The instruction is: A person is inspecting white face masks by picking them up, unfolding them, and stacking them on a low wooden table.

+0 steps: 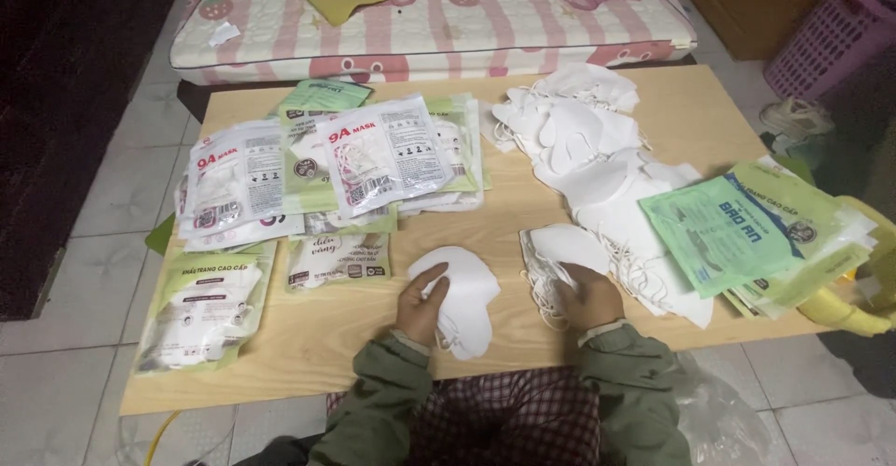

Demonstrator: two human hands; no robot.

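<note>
Fingers, left hand (422, 300): closed on a white mask (459, 300), pressing it flat on the worktop (327, 335).
Fingers, right hand (586, 296): gripping another white mask (560, 251), loops bunched beneath.
Beyond right fingers: loose mask pile (583, 139), green pouches (737, 228).
Beyond left fingers: packed bags (308, 163), stacked apart.
</note>
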